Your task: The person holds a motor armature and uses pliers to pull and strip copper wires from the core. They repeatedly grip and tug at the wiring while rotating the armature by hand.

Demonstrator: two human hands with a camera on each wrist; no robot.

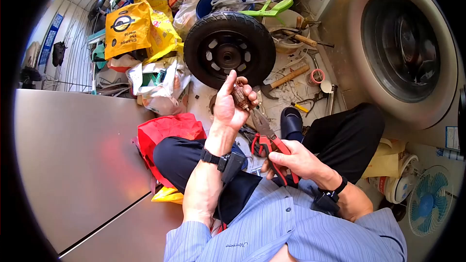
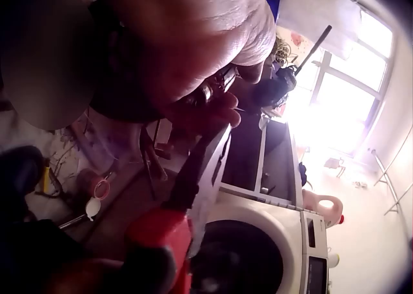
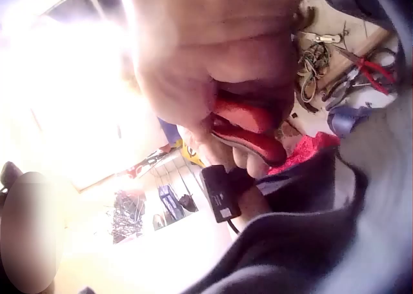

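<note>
In the head view, the left hand (image 1: 230,106) grips a small copper-wound part (image 1: 240,96), fingers curled round it. The right hand (image 1: 297,159) holds red-handled pliers (image 1: 265,130), their metal jaws pointing up at the lower end of that part. The left wrist view shows the plier jaws close to the fingertips of the left hand (image 2: 200,42); whether they touch the part cannot be told. In the right wrist view, the right hand (image 3: 219,62) is wrapped round the red handles (image 3: 248,136), and the palm hides most of the tool.
A black wheel (image 1: 228,53) stands just beyond the hands. On the floor to its right lie a hammer (image 1: 290,76), a roll of tape (image 1: 317,76) and several tools. A washing machine (image 1: 350,63) is at the right, bags (image 1: 128,28) at the upper left, a grey panel (image 1: 82,150) at the left.
</note>
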